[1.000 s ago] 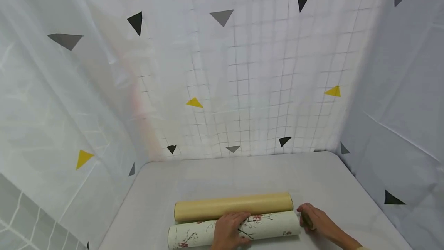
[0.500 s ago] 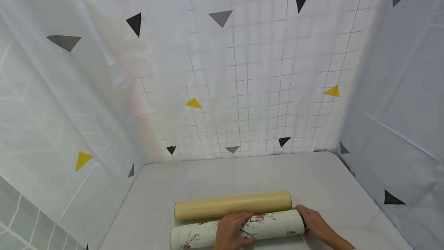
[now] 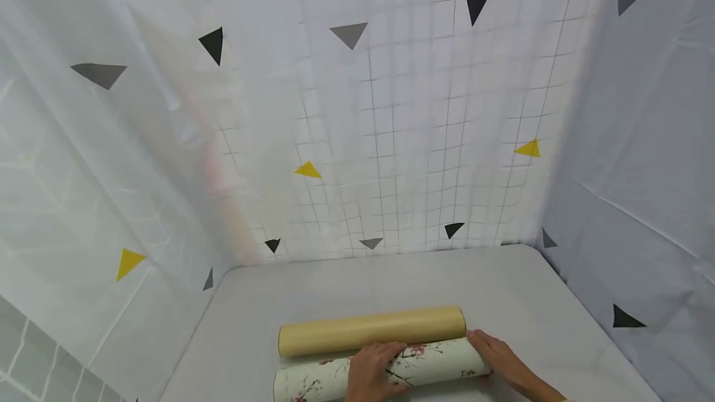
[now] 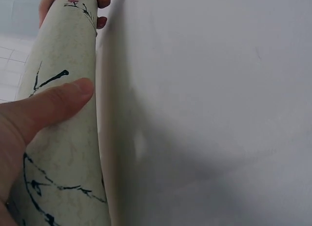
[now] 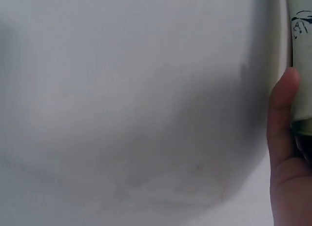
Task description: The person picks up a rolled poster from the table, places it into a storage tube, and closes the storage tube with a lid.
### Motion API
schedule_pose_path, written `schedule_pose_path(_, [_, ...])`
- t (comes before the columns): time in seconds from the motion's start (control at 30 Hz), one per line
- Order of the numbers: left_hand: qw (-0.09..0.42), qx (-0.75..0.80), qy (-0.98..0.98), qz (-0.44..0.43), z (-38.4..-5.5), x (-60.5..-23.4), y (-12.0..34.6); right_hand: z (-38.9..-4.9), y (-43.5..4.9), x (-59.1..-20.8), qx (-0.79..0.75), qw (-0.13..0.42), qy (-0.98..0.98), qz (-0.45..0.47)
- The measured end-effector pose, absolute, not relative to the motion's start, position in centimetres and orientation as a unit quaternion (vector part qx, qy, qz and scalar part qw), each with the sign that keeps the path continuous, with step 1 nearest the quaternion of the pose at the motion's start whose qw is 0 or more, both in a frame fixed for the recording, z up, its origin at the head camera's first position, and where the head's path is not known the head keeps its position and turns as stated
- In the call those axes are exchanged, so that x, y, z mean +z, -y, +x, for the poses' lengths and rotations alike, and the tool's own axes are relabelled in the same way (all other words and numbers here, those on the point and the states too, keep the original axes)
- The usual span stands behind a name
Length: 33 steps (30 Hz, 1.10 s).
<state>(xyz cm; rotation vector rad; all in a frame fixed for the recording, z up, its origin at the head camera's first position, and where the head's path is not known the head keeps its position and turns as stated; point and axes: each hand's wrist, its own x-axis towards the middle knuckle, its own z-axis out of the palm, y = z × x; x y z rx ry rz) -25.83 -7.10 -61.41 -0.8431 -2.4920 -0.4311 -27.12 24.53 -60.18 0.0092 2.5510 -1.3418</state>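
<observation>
A pale floral tube (image 3: 438,361) with dark branches and red blossoms lies across the table near its front. My left hand (image 3: 373,372) grips it around the middle; in the left wrist view the thumb (image 4: 68,99) presses along its side. At the tube's right end, my right hand (image 3: 499,361) holds it with fingers curled over the top. The right wrist view shows that thumb (image 5: 282,104) beside a gold-green rim (image 5: 303,126), with something dark past the rim; the rest of that end is hidden by the hand. Behind, a plain yellow tube (image 3: 374,330) lies nearly parallel.
The white table (image 3: 335,281) ends against a hanging white sheet (image 3: 413,166) at the back. Another sheet (image 3: 631,160) stands along the right, and sheeting also hangs on the left. Black, grey and yellow triangles mark the sheets.
My right hand, earlier apart from the floral tube with a small brownish object in it, has moved left onto the tube's right end. The left hand keeps its grip. The head view has shifted slightly.
</observation>
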Motion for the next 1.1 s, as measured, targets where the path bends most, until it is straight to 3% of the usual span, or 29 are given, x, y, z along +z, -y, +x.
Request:
schedule_pose_path(0.33, [0.241, -0.164, 0.904, -0.312, -25.3, -61.3, 7.0, -26.6, -24.4, -61.6, -0.571, 0.170, -0.803, -0.015])
schedule_pose_path(0.63, [0.236, -0.151, 0.908, -0.312, -25.6, -61.2, 7.0, -26.8, -23.0, -61.1, -0.542, 0.133, -0.827, 0.071])
schedule_pose_path(0.93, [0.243, -0.152, 0.900, -0.328, -25.6, -61.1, 6.9, -26.4, -22.9, -61.3, -0.537, 0.125, -0.829, 0.091])
schedule_pose_path(1.1, [0.251, -0.154, 0.899, -0.325, -25.6, -61.2, 6.7, -26.3, -22.5, -61.3, -0.528, 0.096, -0.840, 0.081])
